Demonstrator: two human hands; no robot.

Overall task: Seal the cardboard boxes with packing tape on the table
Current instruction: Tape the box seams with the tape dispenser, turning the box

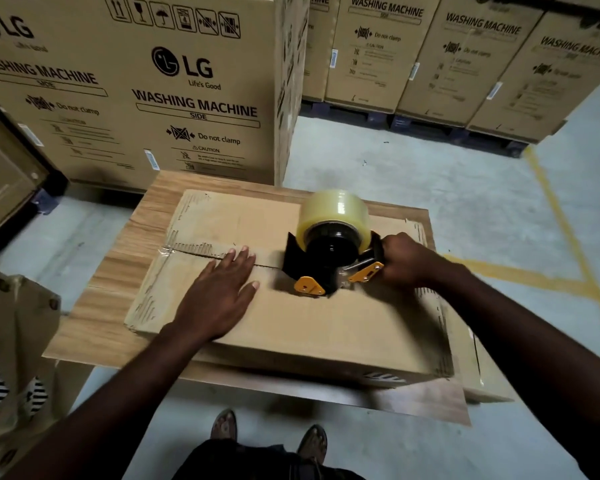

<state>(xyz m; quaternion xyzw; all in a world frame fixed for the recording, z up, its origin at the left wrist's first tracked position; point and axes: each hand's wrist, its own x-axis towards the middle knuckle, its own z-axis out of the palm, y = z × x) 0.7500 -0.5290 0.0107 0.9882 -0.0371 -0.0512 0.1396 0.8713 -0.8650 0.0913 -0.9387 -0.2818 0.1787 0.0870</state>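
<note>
A flat cardboard box [302,317] lies on a small wooden table [118,271], its two top flaps meeting in a seam that runs left to right. My left hand [219,289] presses flat on the near flap, fingertips at the seam. My right hand [406,259] grips the handle of a black and orange tape dispenser [329,261], which carries a large roll of clear tape [336,213]. The dispenser sits on the seam near the box's middle, to the right of my left hand. A short strip of tape shows at the seam's left end.
Tall washing machine cartons [174,88] stand right behind the table, with more cartons [465,57] on dark pallets at the back right. Another cardboard piece [14,341] stands at the left. Yellow floor lines [568,237] cross the concrete to the right. My feet [271,434] show below the table edge.
</note>
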